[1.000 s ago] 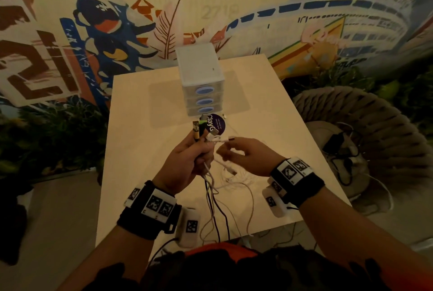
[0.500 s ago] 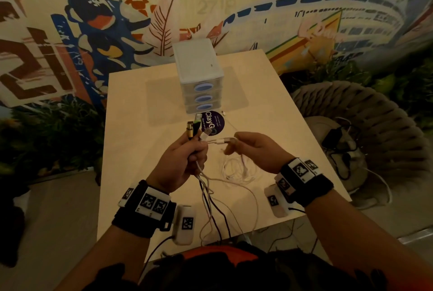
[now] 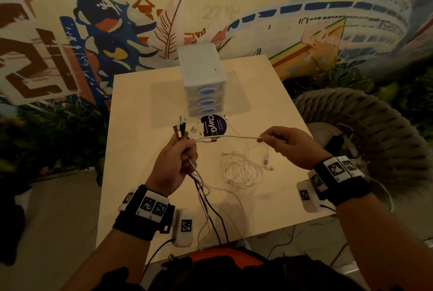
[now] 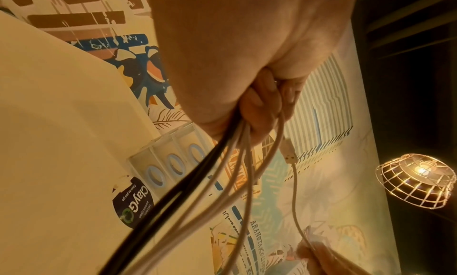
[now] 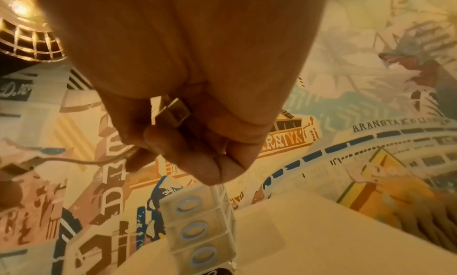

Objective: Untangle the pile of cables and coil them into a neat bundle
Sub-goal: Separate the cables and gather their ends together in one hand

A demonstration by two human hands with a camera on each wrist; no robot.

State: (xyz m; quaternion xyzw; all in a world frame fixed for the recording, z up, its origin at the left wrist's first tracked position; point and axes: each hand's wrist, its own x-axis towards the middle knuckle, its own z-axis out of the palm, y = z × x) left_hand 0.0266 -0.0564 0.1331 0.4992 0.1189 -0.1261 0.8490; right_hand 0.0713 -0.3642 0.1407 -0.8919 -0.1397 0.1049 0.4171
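Observation:
My left hand [image 3: 179, 156] grips a bunch of cables [image 3: 206, 199], black and white, above the table [image 3: 131, 150]. Their plug ends [image 3: 181, 126] stick up out of the fist; the loose lengths hang down toward the near table edge. One white cable [image 3: 234, 138] runs taut from that fist rightward to my right hand [image 3: 278, 143], which pinches it. In the left wrist view the cables [image 4: 222, 171] fan out below the curled fingers. The right wrist view shows my right hand's fingers [image 5: 188, 152] curled round the thin white cable [image 5: 81, 162]. A loose white coil [image 3: 242, 171] lies on the table between the hands.
A small white drawer unit [image 3: 202, 82] with three blue-handled drawers stands mid-table, a round dark sticker [image 3: 214, 125] just before it. A woven chair [image 3: 375, 131] holding more cables and a charger sits right of the table. A painted wall rises behind.
My right hand has moved right, away from the left, drawing a white cable out taut between them. The left hand still grips the bunch.

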